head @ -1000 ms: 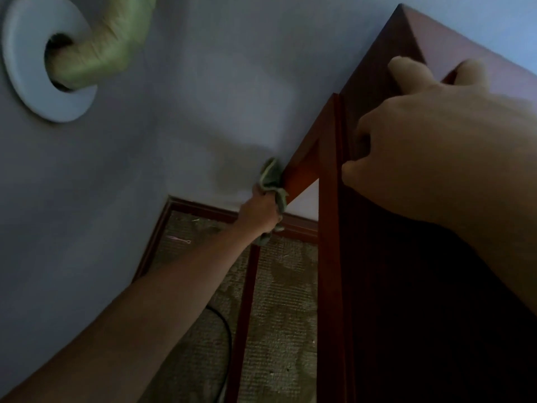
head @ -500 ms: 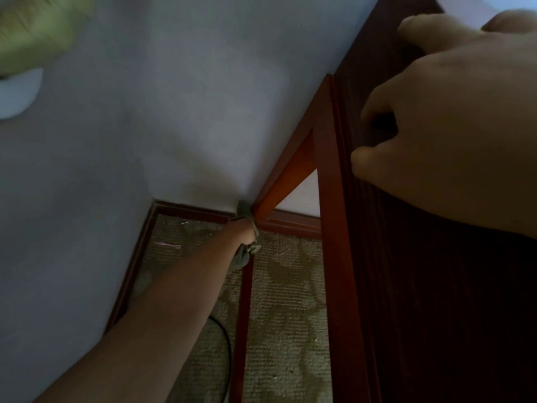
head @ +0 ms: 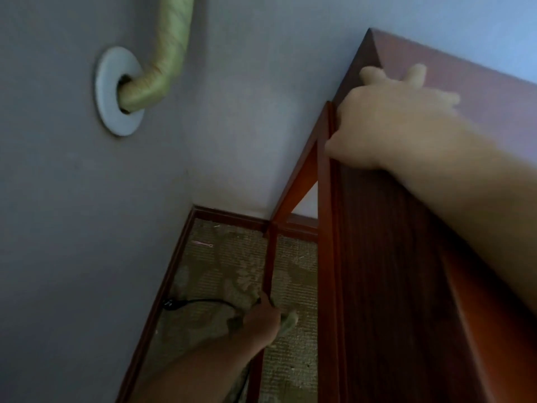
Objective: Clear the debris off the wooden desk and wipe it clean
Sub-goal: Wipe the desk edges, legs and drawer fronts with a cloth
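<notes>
Crumpled green cloth (head: 287, 321), smooth wooden desk (head: 406, 257)

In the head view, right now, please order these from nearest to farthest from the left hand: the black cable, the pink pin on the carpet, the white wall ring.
From the left hand:
1. Black cable, just left on the carpet.
2. Pink pin, farther up, near the skirting.
3. White wall ring, high on the wall, upper left.
</notes>
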The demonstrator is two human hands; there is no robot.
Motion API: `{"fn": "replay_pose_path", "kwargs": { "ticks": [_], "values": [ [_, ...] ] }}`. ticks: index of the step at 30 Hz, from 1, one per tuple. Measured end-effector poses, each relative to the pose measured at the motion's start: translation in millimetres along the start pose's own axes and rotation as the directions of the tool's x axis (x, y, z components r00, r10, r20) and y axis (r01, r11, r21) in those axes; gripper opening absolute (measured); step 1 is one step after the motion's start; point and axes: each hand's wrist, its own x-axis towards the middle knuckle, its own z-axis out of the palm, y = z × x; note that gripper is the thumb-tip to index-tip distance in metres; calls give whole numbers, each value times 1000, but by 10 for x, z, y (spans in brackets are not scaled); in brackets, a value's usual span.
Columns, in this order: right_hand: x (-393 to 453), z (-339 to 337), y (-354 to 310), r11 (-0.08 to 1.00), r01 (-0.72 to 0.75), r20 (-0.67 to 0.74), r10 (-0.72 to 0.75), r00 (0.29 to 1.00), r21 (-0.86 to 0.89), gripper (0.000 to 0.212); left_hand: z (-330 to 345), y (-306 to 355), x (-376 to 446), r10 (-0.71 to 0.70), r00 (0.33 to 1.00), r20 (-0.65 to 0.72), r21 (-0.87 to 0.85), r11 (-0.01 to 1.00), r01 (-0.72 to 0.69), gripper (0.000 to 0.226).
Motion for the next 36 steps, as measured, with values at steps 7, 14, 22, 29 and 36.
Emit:
{"fn": "replay_pose_path", "kwargs": {
  "ticks": [7, 14, 22, 29, 36],
  "values": [
    [-346, -132, 92, 920, 59, -100, -21, 995, 388, 53, -776, 329, -950, 256, 945, -204, 6, 965, -261, 19],
    [-1124, 159, 656, 662, 328, -293, -167, 941, 674, 37, -1850, 1032, -2855, 249, 724, -644, -416, 680, -604, 17],
    [-1813, 558, 999, 649, 526, -447, -303, 841, 549, 56, -949, 895, -4295, 127, 705, -697, -325, 821, -469, 35],
    [-1884, 610, 931, 685, 501, -455, -269, 849, 529, 57, -718, 888, -4878, 1, 719, -695, -409, 822, -396, 28],
    [-2120, 560, 1090, 611, 503, -384, -327, 863, 611, 54, -637, 1041, -5228, 366, 381, -849, 112, 829, -548, 21]
  ]
}}
